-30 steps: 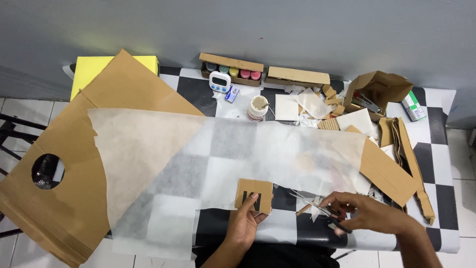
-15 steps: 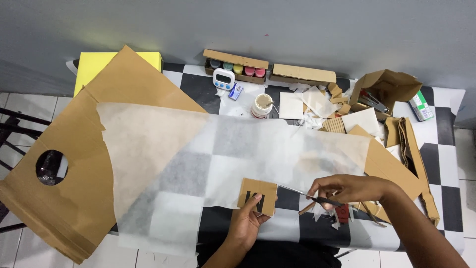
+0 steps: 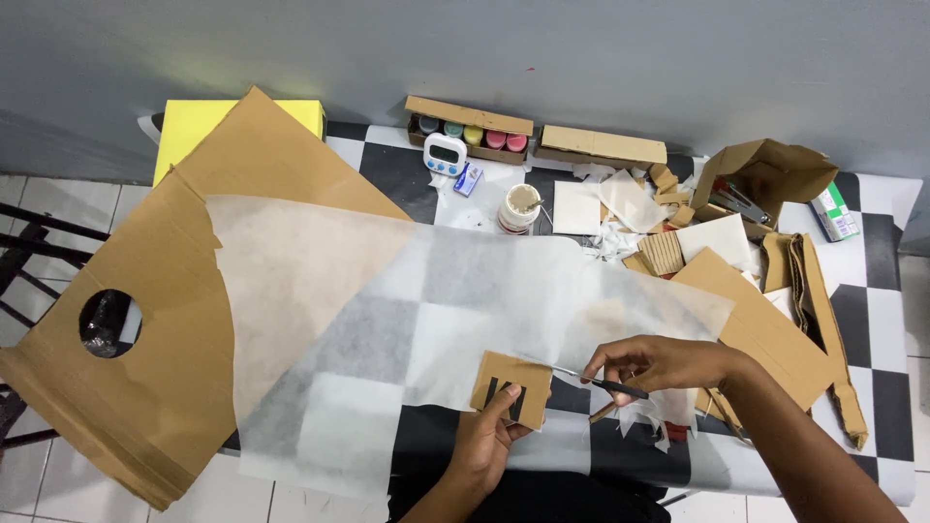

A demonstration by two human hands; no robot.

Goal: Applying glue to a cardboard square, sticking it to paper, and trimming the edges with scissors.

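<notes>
Your single head camera looks steeply down from above the black-and-white checkered table (image 3: pixel 872 320), near, facing the grey wall (image 3: pixel 581 58).

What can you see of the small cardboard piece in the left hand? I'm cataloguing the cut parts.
The small cardboard piece is brown, flat and roughly square, with dark slots in its lower half. The left hand pinches its bottom edge. It lies over the translucent white sheet. The scissors in the right hand reach its right edge.
</notes>
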